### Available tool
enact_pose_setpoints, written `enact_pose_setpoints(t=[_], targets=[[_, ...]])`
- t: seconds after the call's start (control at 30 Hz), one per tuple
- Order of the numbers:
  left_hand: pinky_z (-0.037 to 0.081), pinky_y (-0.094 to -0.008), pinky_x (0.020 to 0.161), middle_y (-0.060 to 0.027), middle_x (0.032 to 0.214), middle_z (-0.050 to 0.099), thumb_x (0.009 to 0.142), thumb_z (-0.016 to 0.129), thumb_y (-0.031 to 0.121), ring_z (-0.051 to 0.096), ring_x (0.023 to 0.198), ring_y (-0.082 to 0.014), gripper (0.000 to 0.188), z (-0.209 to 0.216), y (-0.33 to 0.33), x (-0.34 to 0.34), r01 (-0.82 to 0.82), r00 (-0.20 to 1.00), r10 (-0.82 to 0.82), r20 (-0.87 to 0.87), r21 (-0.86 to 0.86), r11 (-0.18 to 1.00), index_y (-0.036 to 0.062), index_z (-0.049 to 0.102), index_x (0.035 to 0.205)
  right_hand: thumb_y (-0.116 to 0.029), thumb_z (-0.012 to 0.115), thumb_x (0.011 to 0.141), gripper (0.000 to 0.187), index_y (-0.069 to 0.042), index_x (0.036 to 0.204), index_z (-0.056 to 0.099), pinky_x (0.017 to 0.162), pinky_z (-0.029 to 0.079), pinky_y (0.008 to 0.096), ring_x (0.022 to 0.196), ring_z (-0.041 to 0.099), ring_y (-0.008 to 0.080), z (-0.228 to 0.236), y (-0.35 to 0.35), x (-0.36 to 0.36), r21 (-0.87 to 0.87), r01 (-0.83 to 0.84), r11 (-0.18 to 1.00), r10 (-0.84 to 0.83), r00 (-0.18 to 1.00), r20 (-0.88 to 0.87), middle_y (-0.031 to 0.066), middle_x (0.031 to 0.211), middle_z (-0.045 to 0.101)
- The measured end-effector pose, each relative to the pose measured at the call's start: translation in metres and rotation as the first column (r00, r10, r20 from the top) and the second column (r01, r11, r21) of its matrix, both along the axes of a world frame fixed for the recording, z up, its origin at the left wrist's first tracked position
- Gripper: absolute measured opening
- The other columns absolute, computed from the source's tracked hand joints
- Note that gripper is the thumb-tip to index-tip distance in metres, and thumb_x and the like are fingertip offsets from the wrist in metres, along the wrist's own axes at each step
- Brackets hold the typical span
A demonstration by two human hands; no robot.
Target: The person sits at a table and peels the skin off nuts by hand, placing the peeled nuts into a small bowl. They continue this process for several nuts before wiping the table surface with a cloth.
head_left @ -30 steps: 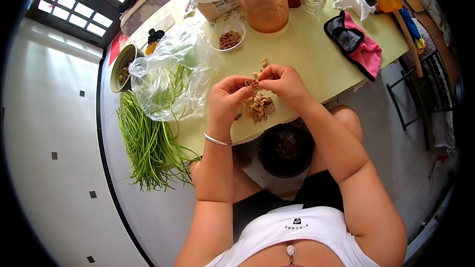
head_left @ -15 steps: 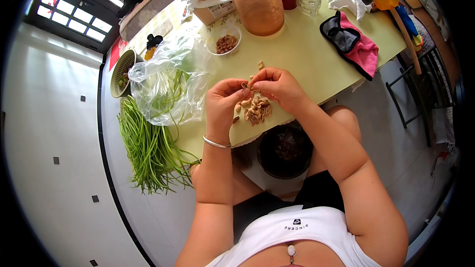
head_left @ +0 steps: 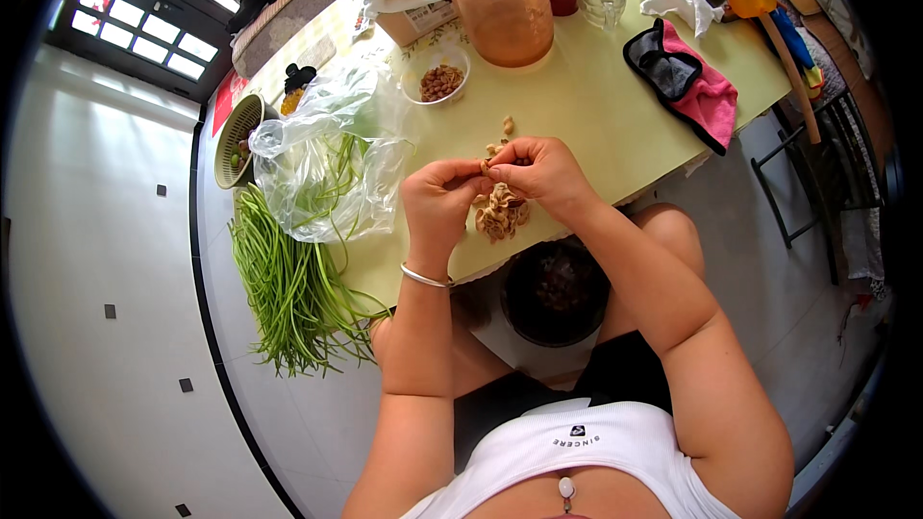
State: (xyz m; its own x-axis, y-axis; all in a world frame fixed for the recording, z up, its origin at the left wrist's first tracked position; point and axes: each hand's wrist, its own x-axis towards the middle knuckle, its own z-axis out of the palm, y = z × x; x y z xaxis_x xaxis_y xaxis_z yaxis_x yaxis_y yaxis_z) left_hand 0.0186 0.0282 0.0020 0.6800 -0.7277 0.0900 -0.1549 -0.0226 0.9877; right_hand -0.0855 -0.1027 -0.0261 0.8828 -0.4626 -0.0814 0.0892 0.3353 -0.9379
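Over the table [head_left: 586, 96], my left hand [head_left: 435, 200] and my right hand [head_left: 546, 175] meet, fingertips pinched together on a small peanut [head_left: 485, 166]. The fingers hide most of it, so I cannot tell how far its shell is cracked. Just below my fingers lies a heap of broken peanut shells [head_left: 500, 216] near the table's front edge. A few unshelled peanuts [head_left: 508, 125] lie beyond my right fingers. Farther off, a white bowl [head_left: 411, 86] holds shelled reddish peanut kernels [head_left: 441, 84].
Left of my hands are a clear plastic bag [head_left: 332, 173] and long green stems [head_left: 288, 288] overhanging the table. A big orange-tinted jar [head_left: 500, 14] and a glass mug [head_left: 603, 0] stand behind. A pink-grey cloth [head_left: 697, 96] lies right. Below the edge sits a dark bucket [head_left: 555, 293].
My left hand has turned and shifted slightly right, its fingertips closing in on my right ones. It now covers the loose peanuts beside the shell heap.
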Motion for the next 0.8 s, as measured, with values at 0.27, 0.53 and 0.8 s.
enact_pose_setpoints(t=[0.27, 0.53, 0.8], targets=[[0.055, -0.0233, 0.065, -0.0077, 0.075, 0.067, 0.072, 0.07, -0.013, 0.066, 0.07, -0.0134, 0.015, -0.015, 0.0, -0.001, -0.003, 0.991, 0.015, 0.135, -0.085, 0.996, -0.005, 0.068, 0.085, -0.006, 0.065, 0.078, 0.007, 0.001, 0.076, 0.064, 0.053, 0.044, 0.0207, 0.061, 0.054, 0.0038, -0.001, 0.01, -0.001, -0.16, 0.107, 0.981, -0.104, 0.994, 0.03, -0.0003, 0.067, 0.062], [0.056, -0.0259, 0.065, -0.0133, 0.082, 0.069, 0.072, 0.068, -0.015, 0.067, 0.07, -0.0161, 0.015, -0.006, -0.002, -0.005, -0.003, 0.999, -0.002, -0.048, -0.108, 0.994, -0.0069, 0.067, 0.084, -0.004, 0.066, 0.081, 0.005, 0.0, 0.078, 0.064, 0.052, 0.042, 0.0196, 0.059, 0.051, 0.003, 0.001, 0.009, -0.002, -0.105, 0.131, 0.986, -0.129, 0.991, 0.029, -0.0018, 0.068, 0.059], [0.056, -0.0263, 0.066, -0.0134, 0.083, 0.069, 0.077, 0.069, -0.007, 0.067, 0.07, -0.0171, 0.016, -0.004, -0.002, 0.005, 0.021, 0.921, -0.09, -0.379, -0.182, 0.983, -0.0078, 0.066, 0.093, -0.007, 0.069, 0.079, 0.007, -0.001, 0.08, 0.066, 0.051, 0.04, 0.0204, 0.058, 0.05, 0.0042, -0.002, 0.001, -0.001, 0.208, 0.016, 0.978, -0.036, 0.995, 0.096, -0.0008, 0.069, 0.06]])
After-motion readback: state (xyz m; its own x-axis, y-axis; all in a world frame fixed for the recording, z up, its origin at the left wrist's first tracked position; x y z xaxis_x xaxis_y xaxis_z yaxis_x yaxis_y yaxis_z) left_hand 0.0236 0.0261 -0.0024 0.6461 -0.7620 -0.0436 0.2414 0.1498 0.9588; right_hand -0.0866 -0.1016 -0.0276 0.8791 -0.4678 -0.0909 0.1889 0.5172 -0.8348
